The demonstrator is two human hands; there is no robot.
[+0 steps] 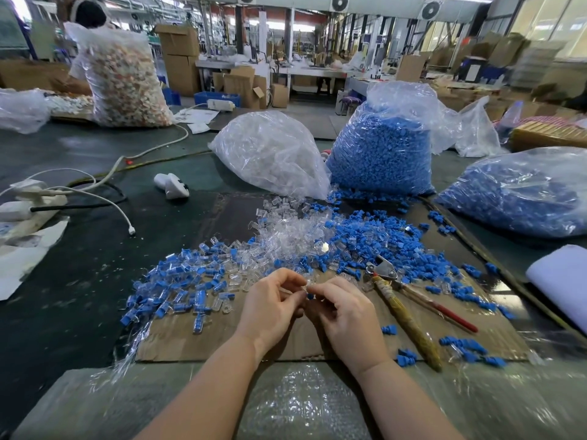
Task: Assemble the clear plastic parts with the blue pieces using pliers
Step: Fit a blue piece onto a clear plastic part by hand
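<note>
Currently, reading from the left: a spread of finished clear-and-blue assemblies lies on the cardboard sheet covering the dark tabletop. Next, the left hand holds a small clear plastic part, its fingers curled and pinching it. Touching it from the other side, the right hand pinches a blue piece at its fingertips. The hands meet over the near edge of the mixed loose pile of clear and blue parts. Just right of the right hand lie the pliers, untouched, jaws toward the pile, handles toward the person.

Judgement: the step in hand is seating the blue piece into the clear part by hand. To do it well, line the piece's stem up with the clear part's opening and start it straight before pressing; a crooked start would likely jam. The pliers sit within easy reach for the final squeeze.

Hard to make out: how far the blue piece is inserted, since fingers cover the joint. The clear part's outline is faint against skin. Bags of clear and blue stock stand behind the pile.
</note>
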